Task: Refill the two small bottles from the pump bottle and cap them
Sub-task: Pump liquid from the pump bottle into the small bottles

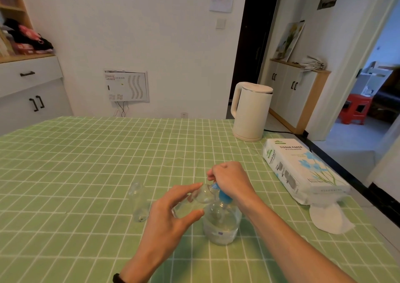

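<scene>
**Q:** Head view, centre of the frame: what stage is this?

**A:** Filling, by the look of it. The left hand (pixel 173 209) holds a small bottle (pixel 201 196) tilted, its mouth up against the spout of the pump bottle (pixel 223 224). The pump bottle stands on the green checked counter (pixel 86 163), low and just right of centre.

**Q:** And the fingers?

**A:** On the left, thumb and fingers are curled round the small bottle's clear body, clamped on it. The right hand (pixel 231 178) sits on top of the blue pump head (pixel 224 196), fingers bent down over it, apparently gripping it to press.

**Q:** How much has gone in?

**A:** Cannot tell. The small bottle is clear and blurred against the hand. The pump bottle looks to hold liquid in its lower part.

**Q:** The other one?

**A:** A second bottle (pixel 138 202) stands upright left of the hands, apart from them. It seems uncapped and looks empty, though a small dark speck shows at its base.

**Q:** Caps?

**A:** None visible anywhere in the frame, so neither bottle appears to be capped yet.

**Q:** What remains, then?

**A:** Probably most of it: finish this fill, fill the second bottle, cap both.

**Q:** Anything else on the counter?

**A:** A white kettle (pixel 251 111) right of centre at the far edge, a tissue pack (pixel 303 170) at right, and a loose tissue (pixel 329 220) just below the pack.
</scene>
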The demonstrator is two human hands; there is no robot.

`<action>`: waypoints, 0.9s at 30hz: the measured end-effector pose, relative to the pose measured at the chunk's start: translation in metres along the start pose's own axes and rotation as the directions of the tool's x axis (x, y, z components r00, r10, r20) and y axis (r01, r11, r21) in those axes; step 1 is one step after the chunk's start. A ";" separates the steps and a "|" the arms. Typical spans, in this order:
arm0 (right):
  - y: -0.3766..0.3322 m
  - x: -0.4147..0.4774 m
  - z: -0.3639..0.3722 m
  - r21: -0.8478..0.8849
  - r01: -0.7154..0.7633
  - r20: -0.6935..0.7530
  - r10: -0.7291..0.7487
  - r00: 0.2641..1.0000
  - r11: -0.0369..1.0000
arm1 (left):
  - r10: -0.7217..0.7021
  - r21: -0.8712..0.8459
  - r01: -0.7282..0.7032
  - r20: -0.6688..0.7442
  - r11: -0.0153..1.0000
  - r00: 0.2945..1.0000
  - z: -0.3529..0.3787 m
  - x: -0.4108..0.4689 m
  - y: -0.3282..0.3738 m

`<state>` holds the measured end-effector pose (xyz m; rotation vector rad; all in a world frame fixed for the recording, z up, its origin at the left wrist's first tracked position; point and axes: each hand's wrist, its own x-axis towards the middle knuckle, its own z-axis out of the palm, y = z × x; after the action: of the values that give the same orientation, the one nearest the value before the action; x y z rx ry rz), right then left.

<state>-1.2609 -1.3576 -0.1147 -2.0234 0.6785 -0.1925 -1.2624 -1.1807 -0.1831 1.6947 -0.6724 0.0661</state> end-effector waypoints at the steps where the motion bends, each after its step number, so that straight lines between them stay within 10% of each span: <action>1: 0.001 0.001 0.001 -0.006 0.004 -0.004 -0.004 1.000 1.000 | -0.003 0.001 0.003 -0.001 1.000 1.000 0.000 0.000 -0.002; 27: -0.004 0.001 -0.001 -0.004 -0.032 0.018 0.032 0.999 0.999 | -0.013 0.017 0.013 0.003 1.000 1.000 -0.001 0.001 0.002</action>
<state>-1.2591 -1.3569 -0.1111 -2.0144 0.7005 -0.1540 -1.2625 -1.1801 -0.1806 1.7156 -0.6652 0.0603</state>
